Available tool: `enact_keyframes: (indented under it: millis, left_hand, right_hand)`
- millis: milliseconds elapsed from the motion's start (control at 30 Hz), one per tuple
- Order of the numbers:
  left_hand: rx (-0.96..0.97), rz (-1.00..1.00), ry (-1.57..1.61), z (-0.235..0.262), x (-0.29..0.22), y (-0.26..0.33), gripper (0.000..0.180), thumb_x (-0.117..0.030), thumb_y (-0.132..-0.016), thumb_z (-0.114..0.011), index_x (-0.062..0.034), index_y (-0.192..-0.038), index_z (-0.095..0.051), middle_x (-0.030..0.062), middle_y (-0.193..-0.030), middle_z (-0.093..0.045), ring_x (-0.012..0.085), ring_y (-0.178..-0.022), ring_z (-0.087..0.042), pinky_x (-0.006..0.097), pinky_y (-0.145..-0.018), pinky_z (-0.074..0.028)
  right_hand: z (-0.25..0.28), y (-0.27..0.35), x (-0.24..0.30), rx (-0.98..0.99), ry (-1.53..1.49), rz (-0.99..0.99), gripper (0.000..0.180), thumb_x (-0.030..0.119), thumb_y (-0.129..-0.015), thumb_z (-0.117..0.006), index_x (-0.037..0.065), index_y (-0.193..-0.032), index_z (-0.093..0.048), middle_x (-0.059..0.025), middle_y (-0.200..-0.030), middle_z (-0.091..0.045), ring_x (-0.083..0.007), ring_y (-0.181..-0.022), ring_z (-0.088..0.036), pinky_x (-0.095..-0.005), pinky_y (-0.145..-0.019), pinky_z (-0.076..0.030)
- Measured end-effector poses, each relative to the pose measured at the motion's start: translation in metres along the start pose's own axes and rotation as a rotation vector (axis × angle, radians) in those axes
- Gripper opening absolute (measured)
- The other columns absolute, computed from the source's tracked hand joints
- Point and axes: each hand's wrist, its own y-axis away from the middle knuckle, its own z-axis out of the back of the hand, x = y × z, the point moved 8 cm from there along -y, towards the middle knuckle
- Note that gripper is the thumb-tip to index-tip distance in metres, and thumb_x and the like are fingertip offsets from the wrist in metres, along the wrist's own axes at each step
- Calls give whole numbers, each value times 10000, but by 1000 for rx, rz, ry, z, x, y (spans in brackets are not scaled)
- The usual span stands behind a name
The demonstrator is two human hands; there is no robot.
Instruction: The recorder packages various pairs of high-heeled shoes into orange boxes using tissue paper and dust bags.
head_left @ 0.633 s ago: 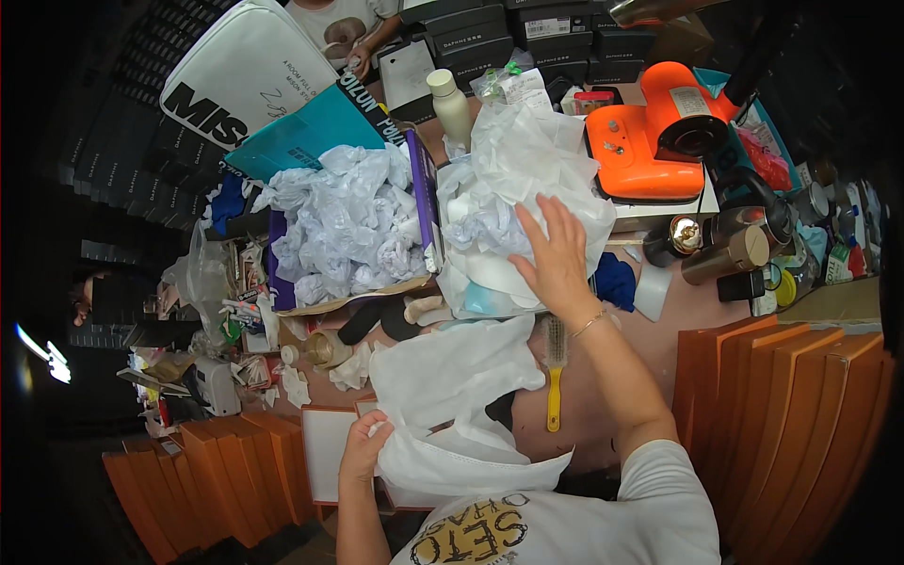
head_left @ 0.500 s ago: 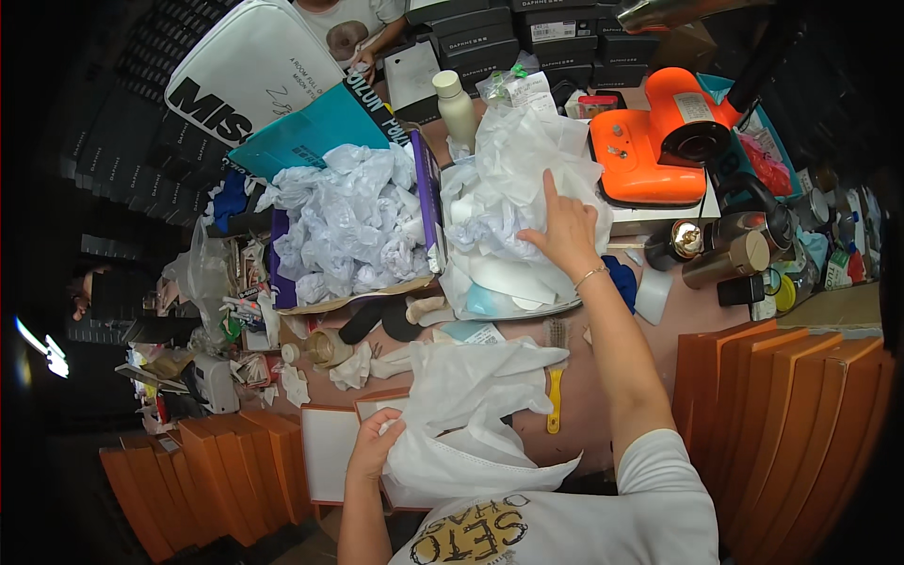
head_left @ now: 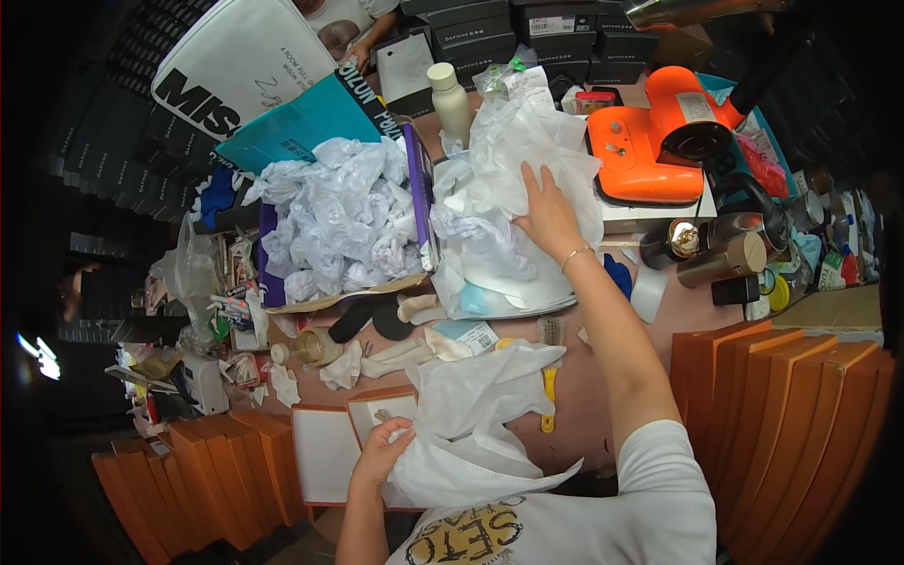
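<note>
My right hand [head_left: 546, 212] reaches forward and lies on a tall heap of white tissue paper [head_left: 523, 151] in the middle of the table, fingers spread over the sheets. My left hand [head_left: 381, 452] is near my body and grips the edge of a white fabric bag [head_left: 471, 424] that lies crumpled over an open orange box [head_left: 325, 447]. A yellow-handled brush [head_left: 549, 377] lies partly under the bag.
A purple box [head_left: 424, 188] full of crumpled white paper [head_left: 344, 221] stands left of the heap. An orange machine [head_left: 659, 141] is at the back right. Stacked orange boxes [head_left: 782, 414] flank me on the right and lower left [head_left: 198, 480]. Bottles and cans [head_left: 725, 254] crowd the right.
My right hand has moved further forward and up the tissue heap. The white bag in my left hand has been pulled and bunched a little closer to me.
</note>
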Motion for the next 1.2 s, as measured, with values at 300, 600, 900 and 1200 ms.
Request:
enact_keyframes:
  millis: [300,600,900,1200]
  left_hand:
    - [65,107,131,1,16,12,72,-78,-907,-612,-47,-967,-636,-33,-894,-629,40,-789,-555,195,-718,-459]
    - [311,91,190,-8,14,31,319,-19,-797,-672,-23,-1111,-612,-9,-1038,-611,88,-934,-561,256,-831,-464]
    - [350,-227,-554,-18,-112,44,247,-11,-720,-720,-12,-958,-653,57,-946,-644,122,-874,-587,261,-793,-455]
    - [-353,-1214,-665,-79,-295,31,221,78,-675,-653,-14,-868,-602,91,-846,-588,226,-781,-582,296,-719,-466]
  right_hand:
    - [62,-16,-7,-282,-151,66,299,54,-698,-678,35,-993,-638,-112,-1036,-604,-331,-947,-582,-414,-768,-478]
    - [-9,30,40,82,-69,419,247,28,-632,-643,55,-868,-577,-116,-875,-577,-301,-855,-583,-405,-716,-482]
    - [-85,66,29,582,-138,185,504,176,-752,-710,27,-1186,-504,-213,-1157,-556,-354,-1087,-558,-412,-907,-472]
    - [92,57,-2,86,-863,-40,535,189,-879,-645,1,-1338,-444,-144,-1237,-564,-211,-1107,-560,-328,-932,-455]
